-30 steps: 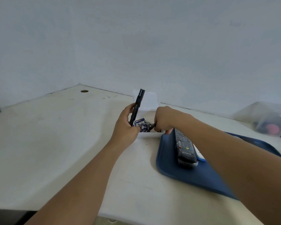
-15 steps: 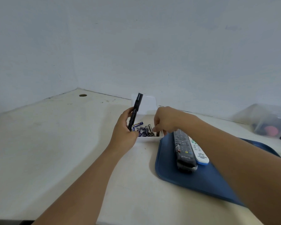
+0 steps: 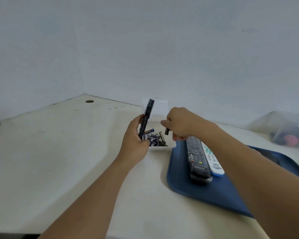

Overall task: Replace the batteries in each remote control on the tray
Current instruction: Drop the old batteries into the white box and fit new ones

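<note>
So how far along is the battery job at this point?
Nothing looks finished. In hand: left hand holds a slim black remote upright; right hand pinches one battery above the white battery box. Left: the black remote and white remote on the blue tray.

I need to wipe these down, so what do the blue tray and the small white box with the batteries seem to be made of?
The tray looks like moulded plastic: even dark blue, rounded raised rim, dull sheen. The white box also looks like plastic: thin, smooth, slightly see-through walls and a lid standing up behind. Neither can be told for certain from looks alone.
</note>
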Demonstrator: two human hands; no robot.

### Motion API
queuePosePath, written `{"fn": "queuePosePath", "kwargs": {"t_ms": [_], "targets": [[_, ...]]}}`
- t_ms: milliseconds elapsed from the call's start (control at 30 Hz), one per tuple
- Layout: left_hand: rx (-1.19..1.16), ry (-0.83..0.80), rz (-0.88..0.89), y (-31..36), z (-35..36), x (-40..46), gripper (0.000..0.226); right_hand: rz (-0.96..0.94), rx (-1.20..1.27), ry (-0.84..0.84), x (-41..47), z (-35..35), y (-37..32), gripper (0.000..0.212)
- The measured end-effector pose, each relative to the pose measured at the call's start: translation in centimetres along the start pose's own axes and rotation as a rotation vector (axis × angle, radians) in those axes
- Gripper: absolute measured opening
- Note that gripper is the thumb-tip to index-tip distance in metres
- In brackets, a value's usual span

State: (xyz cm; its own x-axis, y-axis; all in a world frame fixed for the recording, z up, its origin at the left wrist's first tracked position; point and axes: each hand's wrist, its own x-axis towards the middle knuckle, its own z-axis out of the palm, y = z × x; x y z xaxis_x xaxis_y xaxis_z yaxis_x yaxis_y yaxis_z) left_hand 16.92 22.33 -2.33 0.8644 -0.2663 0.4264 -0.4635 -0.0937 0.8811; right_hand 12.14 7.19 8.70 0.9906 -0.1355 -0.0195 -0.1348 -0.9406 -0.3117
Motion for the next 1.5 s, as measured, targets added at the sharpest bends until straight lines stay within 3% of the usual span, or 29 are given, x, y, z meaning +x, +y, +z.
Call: {"fn": "queuePosePath", "kwargs": {"t_ms": [200, 300, 433, 600, 667, 767, 900, 1033, 1100, 1200, 1300, 1400, 1500], "targets": [[0.010, 0.011, 0.013, 0.5, 0.0, -0.3, 0.080, -0.012, -0.134, -0.107, 0.7, 1.4, -1.4, 0.022], [-0.002, 0.018, 0.015, 0.9, -0.1, -0.5, 0.079, 0.017, -0.241, -0.082, 1.0, 2.3, -1.2, 0.018], [-0.036, 0.031, 0.021, 1.0, 0.0, -0.3, 0.078, 0.031, -0.467, -0.027, 0.5, 2.8, -1.9, 0.031], [-0.025, 0.045, -0.008, 1.0, 0.0, -0.2, 0.072, 0.035, -0.508, -0.131, 1.4, 2.4, -2.1, 0.036], [-0.022, 0.062, -0.016, 0.8, -0.1, -0.1, 0.066, -0.001, -0.368, -0.091, 1.4, 1.4, -1.6, 0.044], [-0.028, 0.077, -0.076, 0.5, -0.3, 0.4, 0.050, -0.018, 0.182, 0.087, 0.1, -0.1, -0.1, 0.038], [-0.024, 0.096, -0.180, -0.3, -0.4, 0.8, 0.044, 0.022, 1.024, -0.107, -3.0, 0.0, 2.1, 0.022], [0.015, 0.107, -0.159, -0.5, -0.6, 0.5, 0.037, 0.051, 1.422, -0.158, -4.7, 0.9, 4.4, 0.019], [-0.001, 0.164, -0.134, 0.4, -0.6, 0.2, 0.026, 0.044, 1.542, -0.127, -5.5, 0.8, 5.5, 0.017], [-0.300, 0.212, -0.150, 3.8, 0.5, -0.4, 0.018, -0.013, 1.602, -0.049, -7.0, 0.0, 7.8, 0.019], [-0.549, -0.031, -0.291, 8.5, 4.0, -1.3, 0.025, -0.088, 1.584, 0.005, -8.4, -1.0, 10.0, 0.026], [-0.576, -0.295, -0.391, 11.6, 9.3, -1.4, 0.037, -0.151, 1.536, 0.075, -9.8, -2.0, 12.2, 0.031], [-0.660, -0.401, -0.443, 12.9, 14.0, -1.2, 0.053, -0.134, 1.460, 0.253, -11.2, -2.7, 15.0, 0.023]]}}
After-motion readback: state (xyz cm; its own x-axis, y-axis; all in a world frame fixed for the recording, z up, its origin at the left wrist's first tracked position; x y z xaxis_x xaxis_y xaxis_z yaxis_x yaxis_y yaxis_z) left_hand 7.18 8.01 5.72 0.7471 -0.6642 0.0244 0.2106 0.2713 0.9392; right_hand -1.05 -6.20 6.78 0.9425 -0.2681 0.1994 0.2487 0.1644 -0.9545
